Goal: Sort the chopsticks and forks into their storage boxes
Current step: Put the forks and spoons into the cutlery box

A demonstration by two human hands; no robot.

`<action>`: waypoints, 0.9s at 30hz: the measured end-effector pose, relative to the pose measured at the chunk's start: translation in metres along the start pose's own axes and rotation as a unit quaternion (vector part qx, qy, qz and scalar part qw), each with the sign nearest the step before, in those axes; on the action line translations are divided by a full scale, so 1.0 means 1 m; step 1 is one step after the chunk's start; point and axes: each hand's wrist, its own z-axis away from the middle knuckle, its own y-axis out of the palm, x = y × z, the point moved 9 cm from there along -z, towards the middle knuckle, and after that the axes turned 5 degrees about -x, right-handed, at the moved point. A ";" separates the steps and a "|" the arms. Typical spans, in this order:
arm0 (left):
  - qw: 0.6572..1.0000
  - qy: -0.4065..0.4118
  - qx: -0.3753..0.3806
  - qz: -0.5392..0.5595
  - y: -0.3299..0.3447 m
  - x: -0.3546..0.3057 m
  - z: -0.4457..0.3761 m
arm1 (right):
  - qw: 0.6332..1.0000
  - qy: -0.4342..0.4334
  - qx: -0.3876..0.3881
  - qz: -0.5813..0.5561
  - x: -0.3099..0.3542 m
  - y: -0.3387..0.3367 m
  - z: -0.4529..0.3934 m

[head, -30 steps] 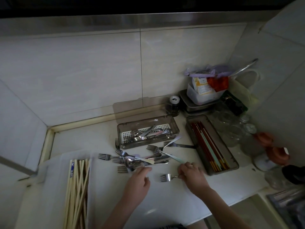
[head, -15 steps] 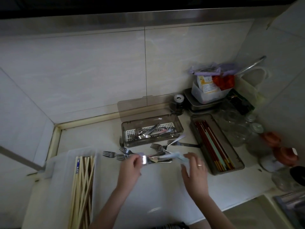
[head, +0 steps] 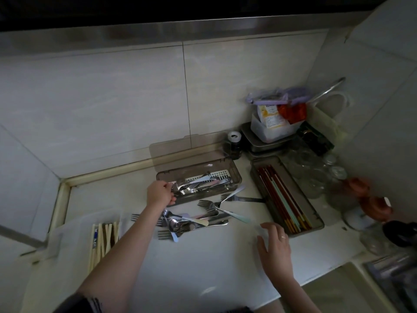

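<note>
The smoky fork box (head: 237, 177) stands by the wall with several forks and spoons lying in it. My left hand (head: 160, 193) is at the box's left end, fingers curled on the end of a fork (head: 180, 188) that lies in the box. Loose forks (head: 209, 205) and spoons lie in a heap on the white counter in front of the box. The chopstick box (head: 317, 219) on the right holds red, green and yellow chopsticks (head: 283, 199). My right hand (head: 274, 247) hovers flat over the counter beside it, fingers spread, holding nothing. Pale wooden chopsticks (head: 102, 241) lie at the left.
A translucent white tray (head: 56, 236) holds the wooden chopsticks. The fork box's lid (head: 173, 147) leans on the tiled wall. Glass jars (head: 316, 177), food containers (head: 270, 129) and brown lids (head: 374, 206) crowd the right corner. A sink edge (head: 352, 285) lies at lower right.
My left hand carried a fork from the heap up to the left end of the fork box. My right hand let go and drew back toward me, now empty.
</note>
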 end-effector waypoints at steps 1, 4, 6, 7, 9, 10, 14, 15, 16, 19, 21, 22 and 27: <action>1.000 -0.011 -0.002 0.010 -0.001 0.002 -0.001 | 1.000 -0.002 0.001 0.002 0.000 0.000 -0.001; 0.999 -0.011 -0.014 0.045 -0.008 0.003 0.002 | 1.000 -0.018 0.005 0.000 0.002 0.003 -0.009; 0.998 0.024 -0.025 0.062 -0.015 0.000 0.011 | 0.999 -0.033 0.010 0.010 0.009 0.005 -0.019; 0.997 0.047 -0.034 0.060 -0.019 -0.002 0.018 | 0.999 -0.037 0.014 0.015 0.014 0.005 -0.026; 0.994 0.084 -0.057 0.043 -0.028 -0.001 0.036 | 0.998 -0.044 0.038 0.022 0.024 0.010 -0.041; 0.993 0.092 -0.067 0.039 -0.031 0.002 0.045 | 0.996 -0.050 0.067 0.027 0.029 0.017 -0.047; 0.987 0.119 -0.099 0.052 -0.041 0.015 0.082 | 0.974 -0.065 0.203 0.080 0.045 0.054 -0.054; 0.984 0.131 -0.111 0.046 -0.044 0.019 0.090 | 0.968 -0.067 0.218 0.105 0.047 0.060 -0.054; 0.982 0.142 -0.122 0.038 -0.045 0.023 0.097 | 0.963 -0.065 0.226 0.129 0.048 0.065 -0.052; 0.984 0.135 -0.110 0.027 -0.040 0.045 0.110 | 0.952 -0.064 0.239 0.178 0.047 0.074 -0.047; 0.988 0.124 -0.086 0.033 -0.033 0.061 0.115 | 0.950 -0.075 0.237 0.188 0.047 0.076 -0.044; 0.989 0.125 -0.076 0.029 -0.028 0.066 0.118 | 0.953 -0.077 0.231 0.180 0.048 0.074 -0.044; 0.960 0.255 -0.083 -0.079 -0.012 0.041 0.138 | 0.985 -0.074 0.145 0.055 0.055 0.051 -0.043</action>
